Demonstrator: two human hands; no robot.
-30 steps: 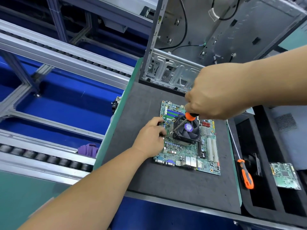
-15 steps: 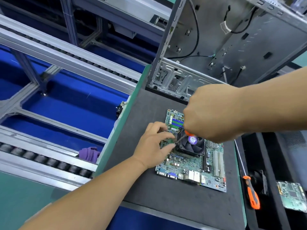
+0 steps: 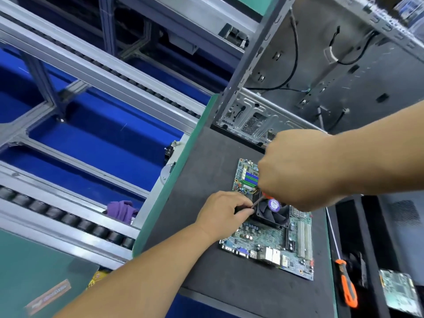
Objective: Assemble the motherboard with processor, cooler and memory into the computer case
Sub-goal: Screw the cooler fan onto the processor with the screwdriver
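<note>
On the dark foam mat (image 3: 206, 260) of a green-edged bench beside a roller conveyor (image 3: 68, 221), a motherboard (image 3: 270, 244) is lying flat with its cooler fan (image 3: 273, 213) mounted, just in front of the open computer case (image 3: 332, 72). Reaching down from above, the right hand (image 3: 298, 171) is gripping a screwdriver (image 3: 260, 200) angled toward the cooler's left corner, where the left hand (image 3: 223, 213) is pinching near its tip. In the black tray (image 3: 371, 226) at right, a spare orange-handled screwdriver (image 3: 346, 285) and a small circuit board (image 3: 399, 292) are sitting.
</note>
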